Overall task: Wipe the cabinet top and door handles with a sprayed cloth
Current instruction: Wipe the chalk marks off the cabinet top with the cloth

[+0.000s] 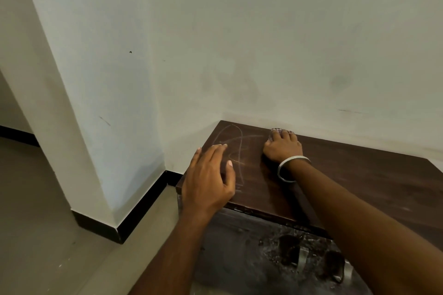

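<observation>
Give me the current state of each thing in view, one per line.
Cabinet top: dusty, pale streaks near its left end.
Cloth: bunched under the right hand, on the top by the wall.
Right hand: pressing the cloth down.
Left hand: fingers spread, over the top's left edge.
Door handles: metal, untouched.
Cabinet front: grimy.

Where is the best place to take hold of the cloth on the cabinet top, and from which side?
Probably from above, as the right hand does: the cloth lies low on the cabinet top near the wall, only its far edge showing beyond the fingers.
</observation>
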`<state>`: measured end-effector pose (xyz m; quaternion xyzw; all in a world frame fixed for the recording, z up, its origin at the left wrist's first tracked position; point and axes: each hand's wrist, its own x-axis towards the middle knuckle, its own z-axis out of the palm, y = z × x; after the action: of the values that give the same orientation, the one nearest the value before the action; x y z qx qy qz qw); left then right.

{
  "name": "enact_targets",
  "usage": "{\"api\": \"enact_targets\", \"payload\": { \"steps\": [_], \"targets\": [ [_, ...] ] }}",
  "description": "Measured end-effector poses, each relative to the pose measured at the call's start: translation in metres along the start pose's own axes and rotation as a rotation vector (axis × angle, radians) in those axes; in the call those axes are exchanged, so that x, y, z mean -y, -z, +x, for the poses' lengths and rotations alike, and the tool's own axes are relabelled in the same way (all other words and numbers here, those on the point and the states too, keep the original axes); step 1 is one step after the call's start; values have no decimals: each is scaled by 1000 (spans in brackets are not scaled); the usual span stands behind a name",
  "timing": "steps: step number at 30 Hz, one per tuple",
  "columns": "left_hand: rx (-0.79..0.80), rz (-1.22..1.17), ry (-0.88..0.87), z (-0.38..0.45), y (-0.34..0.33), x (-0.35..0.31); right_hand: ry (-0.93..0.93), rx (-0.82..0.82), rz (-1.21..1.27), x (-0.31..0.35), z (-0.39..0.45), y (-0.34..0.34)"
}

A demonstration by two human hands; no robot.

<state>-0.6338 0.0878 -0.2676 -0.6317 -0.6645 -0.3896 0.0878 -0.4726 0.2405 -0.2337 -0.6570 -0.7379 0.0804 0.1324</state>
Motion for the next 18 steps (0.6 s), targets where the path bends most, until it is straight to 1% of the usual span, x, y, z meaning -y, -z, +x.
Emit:
{"api": "enact_targets", "payload": {
  "steps": [4, 7, 9, 13, 16, 18],
  "targets": [
    [-24, -23, -3, -1, 1, 0, 99, 34, 27, 33, 8, -11],
    [-47, -49, 15, 0, 2, 1, 114, 36, 26, 29, 12, -13],
    [-27, -64, 7, 0, 2, 3, 93, 28, 23, 14, 14, -8],
    [-9, -115, -17, 2, 3, 8, -17, 18, -6, -15, 20, 4],
    [-48, -113, -13, 3, 8, 17, -70, 18, -12, -12, 21, 4],
    [-67, -104, -2, 3, 10, 22, -74, 3, -7, 1, 22, 0]
  ]
}}
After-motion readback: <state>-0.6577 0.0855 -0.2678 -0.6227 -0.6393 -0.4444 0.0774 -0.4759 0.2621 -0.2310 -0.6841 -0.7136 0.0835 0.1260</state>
